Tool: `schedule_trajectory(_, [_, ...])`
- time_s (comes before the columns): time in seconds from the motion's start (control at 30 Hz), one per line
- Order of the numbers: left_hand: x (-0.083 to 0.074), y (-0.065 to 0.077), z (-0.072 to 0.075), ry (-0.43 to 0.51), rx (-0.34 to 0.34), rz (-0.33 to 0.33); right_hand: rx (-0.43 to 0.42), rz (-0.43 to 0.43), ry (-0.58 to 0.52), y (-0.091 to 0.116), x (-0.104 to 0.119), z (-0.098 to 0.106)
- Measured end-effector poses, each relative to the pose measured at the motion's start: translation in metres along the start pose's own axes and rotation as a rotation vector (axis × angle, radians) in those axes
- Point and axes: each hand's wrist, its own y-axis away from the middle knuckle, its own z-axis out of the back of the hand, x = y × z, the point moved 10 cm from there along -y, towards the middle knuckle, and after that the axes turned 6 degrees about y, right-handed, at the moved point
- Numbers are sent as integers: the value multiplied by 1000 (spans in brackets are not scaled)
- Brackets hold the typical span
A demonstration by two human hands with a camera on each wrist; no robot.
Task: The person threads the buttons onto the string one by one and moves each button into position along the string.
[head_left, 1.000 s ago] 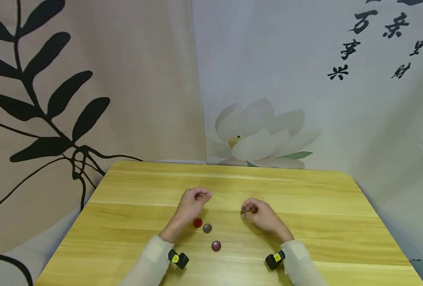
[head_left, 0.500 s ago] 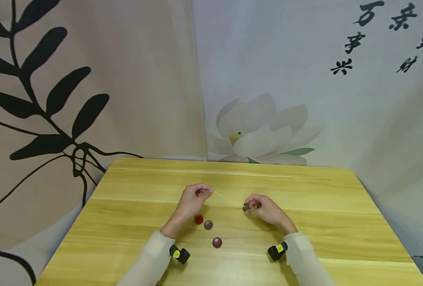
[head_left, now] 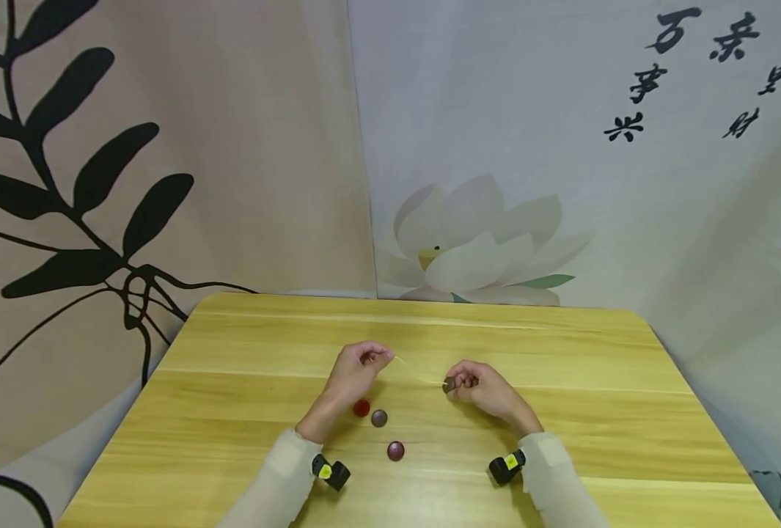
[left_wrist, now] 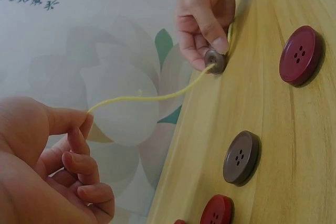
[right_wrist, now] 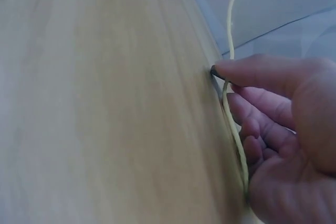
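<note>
My left hand point(head_left: 358, 372) pinches one end of a thin yellow cord point(left_wrist: 142, 98) between thumb and forefinger, the other fingers curled below. The cord runs in a loose curve to a dark brown button point(left_wrist: 218, 61) and passes through it. That button is pinched at its edge by my right hand point(head_left: 492, 392), thumb on one side, held up on edge over the table. In the right wrist view, more cord point(right_wrist: 234, 135) trails from the button down along the palm. Between the forearms lie a red button point(head_left: 361, 408), a grey-brown button point(head_left: 380, 419) and a maroon button point(head_left: 395, 451).
The wooden table point(head_left: 601, 411) spreads out on all sides of the hands. Behind it hangs a cloth backdrop point(head_left: 284, 147) printed with leaves, a lotus and characters. A black camera point(head_left: 334, 475) sits on the left wrist, another camera point(head_left: 504, 469) on the right.
The cord between the hands was nearly straight earlier and now hangs slacker. Both hands keep their pinch and stay almost in place; the head view shifts slightly.
</note>
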Motion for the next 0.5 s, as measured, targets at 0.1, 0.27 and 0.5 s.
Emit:
schedule_trajectory(0.1, [-1,0,0,3,-1,-3,4,7,-7,0,-2,-1])
schedule_trajectory(0.27, [-2,2,-1,5,1,5,2,13,-9,1,0,0])
schedule_trajectory(0.5, [-3,2,-1,8,0,3,-9,16,16,1,-1,0])
